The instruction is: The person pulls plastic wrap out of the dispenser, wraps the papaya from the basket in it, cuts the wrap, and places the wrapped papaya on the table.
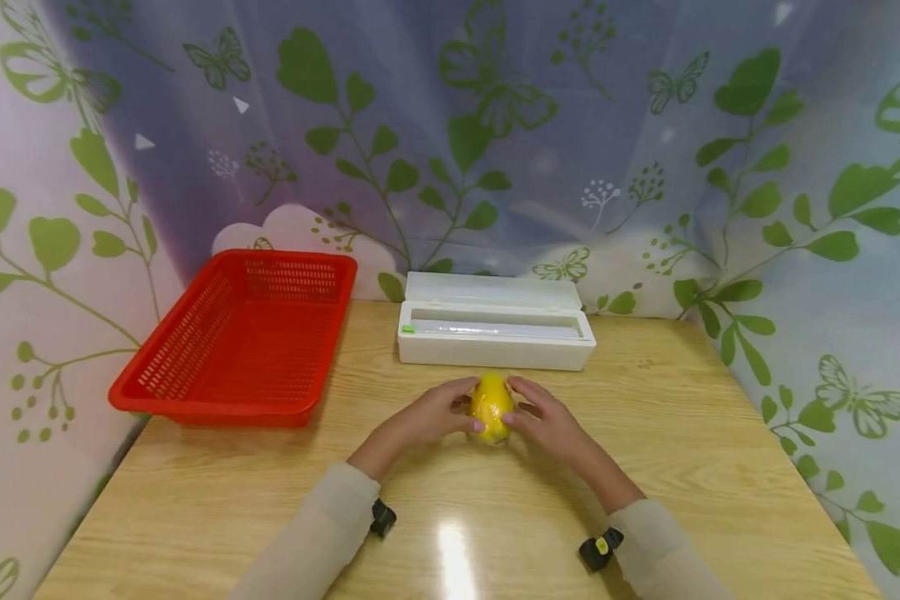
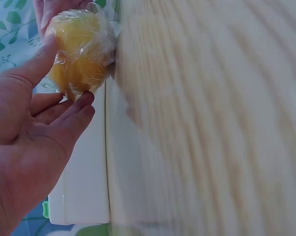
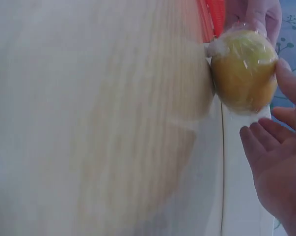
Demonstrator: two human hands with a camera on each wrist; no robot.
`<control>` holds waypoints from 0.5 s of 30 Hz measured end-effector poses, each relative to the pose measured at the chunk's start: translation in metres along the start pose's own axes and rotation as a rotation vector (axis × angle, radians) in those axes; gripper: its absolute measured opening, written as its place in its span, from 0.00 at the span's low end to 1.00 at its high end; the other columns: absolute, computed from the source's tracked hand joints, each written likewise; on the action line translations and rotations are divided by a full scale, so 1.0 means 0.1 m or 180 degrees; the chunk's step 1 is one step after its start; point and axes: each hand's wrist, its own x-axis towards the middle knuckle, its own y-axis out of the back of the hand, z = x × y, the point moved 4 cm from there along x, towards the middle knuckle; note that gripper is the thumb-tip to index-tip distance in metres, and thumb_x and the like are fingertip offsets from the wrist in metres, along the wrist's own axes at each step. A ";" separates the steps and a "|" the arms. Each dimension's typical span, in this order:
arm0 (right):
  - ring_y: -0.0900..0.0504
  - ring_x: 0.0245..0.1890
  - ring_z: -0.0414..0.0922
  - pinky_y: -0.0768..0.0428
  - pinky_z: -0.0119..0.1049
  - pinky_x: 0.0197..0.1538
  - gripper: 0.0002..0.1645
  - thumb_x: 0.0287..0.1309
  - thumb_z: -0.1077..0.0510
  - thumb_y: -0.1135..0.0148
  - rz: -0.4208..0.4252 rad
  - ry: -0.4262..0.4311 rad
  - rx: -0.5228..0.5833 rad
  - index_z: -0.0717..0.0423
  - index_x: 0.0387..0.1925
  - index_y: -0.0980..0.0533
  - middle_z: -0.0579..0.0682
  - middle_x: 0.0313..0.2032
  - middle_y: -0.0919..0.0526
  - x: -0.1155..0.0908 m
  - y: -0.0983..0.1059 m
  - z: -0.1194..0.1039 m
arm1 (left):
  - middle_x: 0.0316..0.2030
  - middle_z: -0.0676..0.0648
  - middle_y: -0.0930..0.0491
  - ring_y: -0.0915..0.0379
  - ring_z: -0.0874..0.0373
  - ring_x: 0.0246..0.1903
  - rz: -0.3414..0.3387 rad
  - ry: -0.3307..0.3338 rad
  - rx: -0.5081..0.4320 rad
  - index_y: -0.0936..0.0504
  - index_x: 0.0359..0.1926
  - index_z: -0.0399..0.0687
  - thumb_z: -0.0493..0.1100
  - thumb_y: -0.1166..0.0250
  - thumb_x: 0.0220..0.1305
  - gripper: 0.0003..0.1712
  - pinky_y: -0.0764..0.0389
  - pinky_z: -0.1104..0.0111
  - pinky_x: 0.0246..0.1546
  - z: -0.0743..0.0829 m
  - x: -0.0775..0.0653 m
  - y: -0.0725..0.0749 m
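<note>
A yellow fruit (image 1: 491, 407) wrapped in clear cling film sits on the wooden table (image 1: 450, 492), between both hands. My left hand (image 1: 437, 412) holds its left side, thumb pressed on the front and fingertips (image 2: 84, 98) against the far side. From the right, my right hand (image 1: 551, 421) touches the wrapped fruit (image 3: 245, 73) with its thumb. The other fingers (image 3: 265, 135) of that hand reach around it, relaxed and a little apart from the film in the right wrist view. Crinkled film bunches at the side facing the table.
Behind the fruit stands a white cling film dispenser (image 1: 495, 354), its lid raised and a green slider at the left end. To the left is a red plastic basket (image 1: 322, 350) with slotted walls. Patterned curtains (image 1: 390, 125) hang around the table's back and sides.
</note>
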 end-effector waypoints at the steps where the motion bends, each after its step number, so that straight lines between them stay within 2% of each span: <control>1: 0.40 0.75 0.60 0.34 0.57 0.71 0.40 0.67 0.53 0.36 -0.0048 -0.0021 0.0059 0.61 0.75 0.39 0.60 0.75 0.38 0.00 0.00 0.02 | 0.72 0.51 0.33 0.29 0.51 0.66 0.0006 0.0022 -0.0014 0.37 0.76 0.54 0.51 0.30 0.64 0.43 0.26 0.58 0.65 -0.01 0.00 0.00; 6: 0.39 0.75 0.58 0.34 0.54 0.72 0.40 0.67 0.52 0.35 -0.0221 0.0003 0.0147 0.58 0.75 0.39 0.57 0.74 0.37 0.03 -0.01 0.06 | 0.72 0.51 0.32 0.28 0.51 0.65 0.0002 0.0135 -0.0127 0.37 0.76 0.55 0.49 0.30 0.64 0.43 0.24 0.58 0.64 -0.03 0.00 0.02; 11: 0.37 0.74 0.57 0.34 0.53 0.71 0.40 0.66 0.50 0.35 -0.0201 0.0006 0.0002 0.55 0.75 0.37 0.56 0.74 0.35 0.04 -0.01 0.04 | 0.71 0.48 0.31 0.27 0.50 0.65 -0.0043 0.0107 -0.0170 0.38 0.76 0.50 0.47 0.31 0.65 0.42 0.24 0.57 0.63 -0.03 0.01 0.02; 15: 0.35 0.73 0.59 0.33 0.55 0.70 0.39 0.66 0.50 0.35 -0.0179 0.0007 -0.0105 0.57 0.74 0.36 0.58 0.73 0.33 0.04 0.00 0.00 | 0.69 0.48 0.28 0.26 0.50 0.63 -0.0082 0.0111 -0.0168 0.36 0.75 0.50 0.47 0.32 0.66 0.39 0.24 0.57 0.63 -0.03 0.00 0.02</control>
